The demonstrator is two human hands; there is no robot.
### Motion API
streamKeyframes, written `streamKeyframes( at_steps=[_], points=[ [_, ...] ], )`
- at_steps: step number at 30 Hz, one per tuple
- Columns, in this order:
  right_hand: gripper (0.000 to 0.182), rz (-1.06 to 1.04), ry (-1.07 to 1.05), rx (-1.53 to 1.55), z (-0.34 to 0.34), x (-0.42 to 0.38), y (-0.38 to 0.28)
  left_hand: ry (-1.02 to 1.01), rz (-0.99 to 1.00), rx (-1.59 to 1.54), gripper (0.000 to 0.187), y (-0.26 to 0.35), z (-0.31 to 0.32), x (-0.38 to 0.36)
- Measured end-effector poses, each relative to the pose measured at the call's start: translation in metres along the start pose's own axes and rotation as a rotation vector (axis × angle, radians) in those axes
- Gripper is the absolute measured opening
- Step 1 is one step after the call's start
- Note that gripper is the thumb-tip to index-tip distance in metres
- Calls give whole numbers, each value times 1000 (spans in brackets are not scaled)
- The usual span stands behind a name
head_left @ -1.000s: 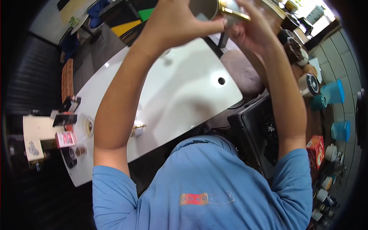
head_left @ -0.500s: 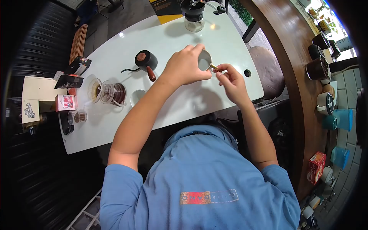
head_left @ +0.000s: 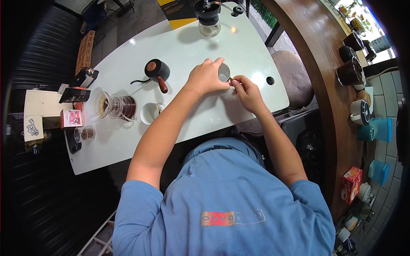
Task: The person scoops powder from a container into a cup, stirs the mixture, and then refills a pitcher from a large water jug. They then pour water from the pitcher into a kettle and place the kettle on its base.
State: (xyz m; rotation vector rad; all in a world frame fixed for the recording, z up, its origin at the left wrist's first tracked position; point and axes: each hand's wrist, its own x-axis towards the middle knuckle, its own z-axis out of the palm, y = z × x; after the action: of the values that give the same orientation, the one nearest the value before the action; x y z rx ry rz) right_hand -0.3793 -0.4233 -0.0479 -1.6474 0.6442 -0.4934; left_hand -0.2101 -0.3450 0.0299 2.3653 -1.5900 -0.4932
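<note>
A white cup (head_left: 224, 72) with a gold-coloured handle is held over the white table (head_left: 200, 121). My left hand (head_left: 207, 77) is wrapped round its side, the thumb at the near edge. Close by, the fingers of my right hand (head_left: 246, 91) pinch the cup's handle. The cup's opening faces up towards me, and its inside looks white. Left of my forearm stands a second white cup (head_left: 148, 114), also with a gold-coloured handle. A black gooseneck kettle (head_left: 159, 68) with a wooden handle sits beyond that cup.
A glass server (head_left: 129, 106) of dark coffee and a dripper (head_left: 101, 104) stand at the left, near a pink box (head_left: 71, 118). At the far edge are a hand-crank coffee grinder (head_left: 209, 19) and a black-and-yellow box (head_left: 179, 10). A wooden counter (head_left: 316, 55) runs along the right.
Both hands and the cup have shifted slightly left and down in view, and the right hand has come closer to the cup. The second cup shows more fully beside my left forearm.
</note>
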Motion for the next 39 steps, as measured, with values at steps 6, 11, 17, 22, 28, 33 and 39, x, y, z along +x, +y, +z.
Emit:
streamKeyframes(
  at_steps=[6,11,17,22,28,33,39],
  points=[
    [21,9,-1,33,-1,5,4,25,0,8,88,-2,2,1],
    [21,2,24,-15,-3,9,10,124,46,-98,91,-14,14,-2],
    [19,-267,244,-276,1,4,-11,215,98,-211,88,-32,9,-21],
    [13,-395,271,-288,18,-1,-55,201,6,-362,68,-53,-45,-81],
    [14,-428,-220,-236,85,-6,-72,466,-16,-141,65,-107,-58,-165],
    [27,-304,-416,-257,146,-13,-62,275,-261,-393,83,-140,-36,-209],
    [20,-276,-380,-350,169,-20,-52,314,-220,-586,70,-148,-17,-210]
  ],
)
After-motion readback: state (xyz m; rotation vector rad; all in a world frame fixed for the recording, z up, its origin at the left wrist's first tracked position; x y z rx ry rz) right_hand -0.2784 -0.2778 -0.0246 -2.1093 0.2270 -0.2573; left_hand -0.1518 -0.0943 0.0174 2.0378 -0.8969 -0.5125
